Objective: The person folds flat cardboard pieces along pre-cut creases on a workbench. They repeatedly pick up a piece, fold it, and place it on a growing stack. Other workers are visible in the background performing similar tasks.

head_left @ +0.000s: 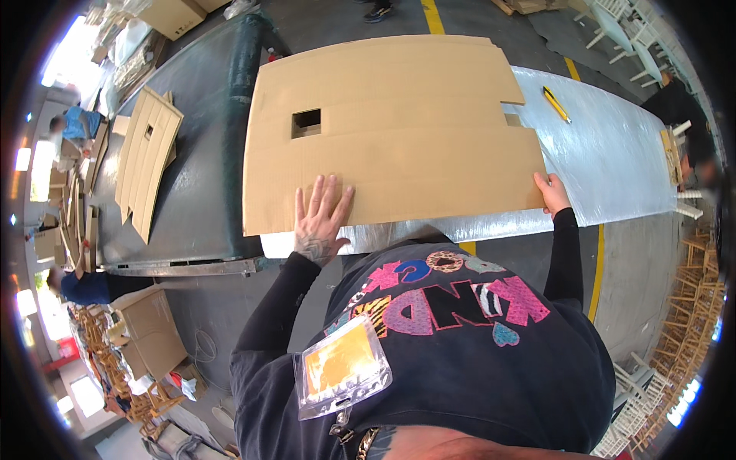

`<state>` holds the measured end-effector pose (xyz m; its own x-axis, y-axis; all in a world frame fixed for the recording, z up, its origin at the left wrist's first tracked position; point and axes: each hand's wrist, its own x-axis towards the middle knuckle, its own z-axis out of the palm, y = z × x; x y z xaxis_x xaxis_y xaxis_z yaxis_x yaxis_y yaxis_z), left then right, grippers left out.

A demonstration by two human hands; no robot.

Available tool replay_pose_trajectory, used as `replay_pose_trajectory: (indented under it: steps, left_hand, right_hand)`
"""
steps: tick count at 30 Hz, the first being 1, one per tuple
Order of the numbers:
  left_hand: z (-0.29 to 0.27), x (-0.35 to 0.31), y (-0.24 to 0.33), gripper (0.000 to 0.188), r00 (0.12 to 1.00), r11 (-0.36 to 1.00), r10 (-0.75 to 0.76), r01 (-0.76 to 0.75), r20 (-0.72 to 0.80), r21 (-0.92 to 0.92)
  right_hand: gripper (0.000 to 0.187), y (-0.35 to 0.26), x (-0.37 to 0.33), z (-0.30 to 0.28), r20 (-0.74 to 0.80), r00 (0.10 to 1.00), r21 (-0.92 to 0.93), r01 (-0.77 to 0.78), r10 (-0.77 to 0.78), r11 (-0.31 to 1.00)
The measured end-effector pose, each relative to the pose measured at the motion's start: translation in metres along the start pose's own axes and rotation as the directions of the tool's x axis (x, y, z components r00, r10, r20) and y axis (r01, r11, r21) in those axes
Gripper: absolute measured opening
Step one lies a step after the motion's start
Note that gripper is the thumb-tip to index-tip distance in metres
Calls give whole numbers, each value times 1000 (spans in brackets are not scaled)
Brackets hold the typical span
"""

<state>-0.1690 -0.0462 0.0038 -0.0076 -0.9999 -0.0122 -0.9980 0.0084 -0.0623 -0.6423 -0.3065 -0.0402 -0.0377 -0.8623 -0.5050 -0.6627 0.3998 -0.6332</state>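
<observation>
A large flat cardboard sheet (414, 146) lies in front of me, with a small rectangular hole left of its middle and a notch in its right edge. My left hand (320, 218) rests flat on its near left part, fingers spread. At the near right corner, my right hand (552, 193) grips the sheet's edge, fingers closed round it. Beneath the sheet is a table covered in shiny clear plastic (613, 146). A yellow utility knife (556, 105) lies on that plastic, right of the sheet.
To the left stands a dark-topped table (207, 153) with cut cardboard pieces (146, 165) on it. Two people (80, 123) are at the far left, one in blue. White chairs (625, 38) stand at the far right, wooden chairs (694, 284) at the near right. Yellow lines (596, 268) mark the floor.
</observation>
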Motion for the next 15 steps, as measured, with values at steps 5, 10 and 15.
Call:
replay_pose_trajectory:
  steps: [5,10,15]
  left_hand:
    - [24,30,-4,66,956,988,141,-152,-256,-25]
    - [21,17,1,63,959,990,133,-138,-248,1]
    - [13,11,13,62,967,991,125,-134,-223,-21]
  right_hand:
    - [61,0,-16,3,-221,954,-316,126,-202,940]
    - [87,-39,-88,72,-66,526,-664,611,-848,431]
    - [73,-62,-120,99,188,547,-566,739,-816,365]
